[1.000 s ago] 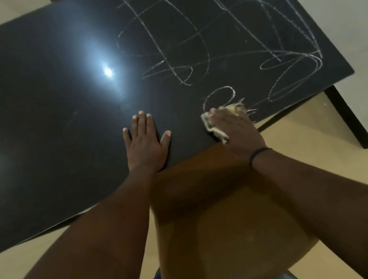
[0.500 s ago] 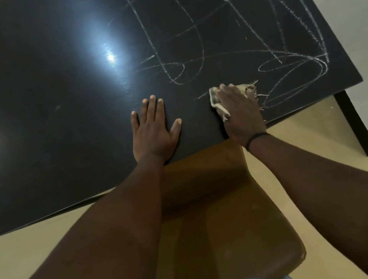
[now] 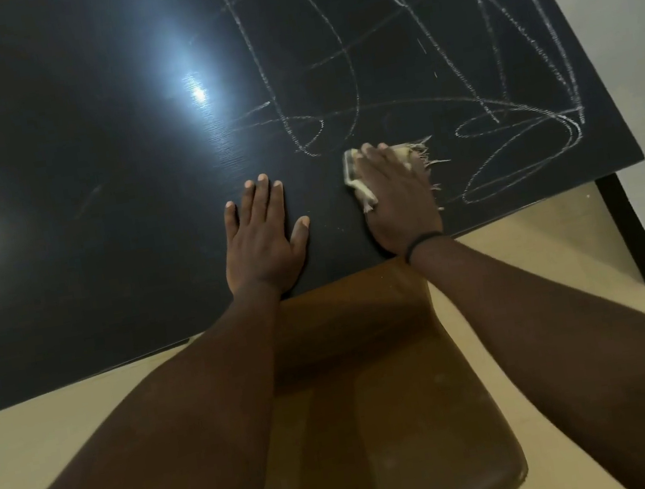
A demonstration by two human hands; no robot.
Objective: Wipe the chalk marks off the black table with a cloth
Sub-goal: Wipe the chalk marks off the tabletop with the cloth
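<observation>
The black table (image 3: 68, 207) fills the upper part of the view. White chalk marks (image 3: 466, 68) loop across its right half. My right hand (image 3: 399, 195) presses flat on a pale, frayed cloth (image 3: 357, 180) near the table's front edge, just below the scribbles. The cloth shows at the fingertips and along both sides of the hand. My left hand (image 3: 263, 238) lies flat on the bare table to the left of the cloth, fingers spread, holding nothing.
A brown wooden chair seat (image 3: 382, 403) sits under my arms, tucked against the table's front edge. A black table leg (image 3: 630, 231) stands at the right. The floor is pale beige. Light glare (image 3: 198, 93) shines on the table's middle.
My right hand has slid the cloth away from the front edge, over a small chalk loop that no longer shows. The left hand stays planted.
</observation>
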